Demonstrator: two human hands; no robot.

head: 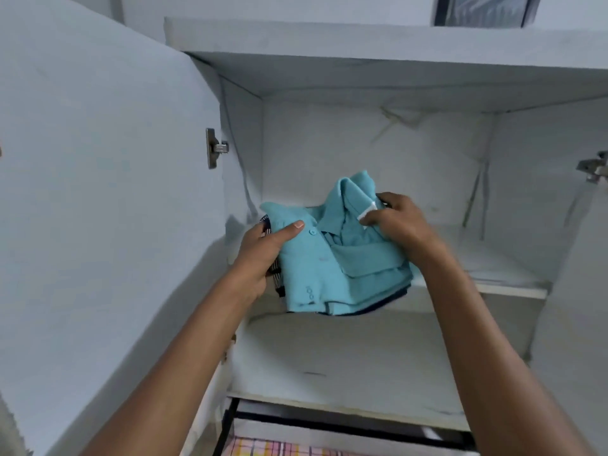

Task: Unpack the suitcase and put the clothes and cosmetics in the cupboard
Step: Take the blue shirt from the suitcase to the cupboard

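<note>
A folded turquoise polo shirt [339, 258] lies on top of a small stack of clothes, with a dark striped garment [275, 280] showing at the stack's left edge. The stack is held over the front of the white cupboard's upper shelf [500, 286]. My left hand [263, 255] grips the stack's left side, thumb on top of the shirt. My right hand [394, 218] holds the right side by the collar, fingers curled over the white label. Whether the stack rests on the shelf or hangs above it is unclear.
The cupboard's left door [108, 192] stands open, its hinge [215, 148] showing. A lower white shelf [345, 363] sits below the stack. A black frame [329, 422] and a pink checked cloth [279, 447] show at the bottom. A second hinge [592, 169] is at the right.
</note>
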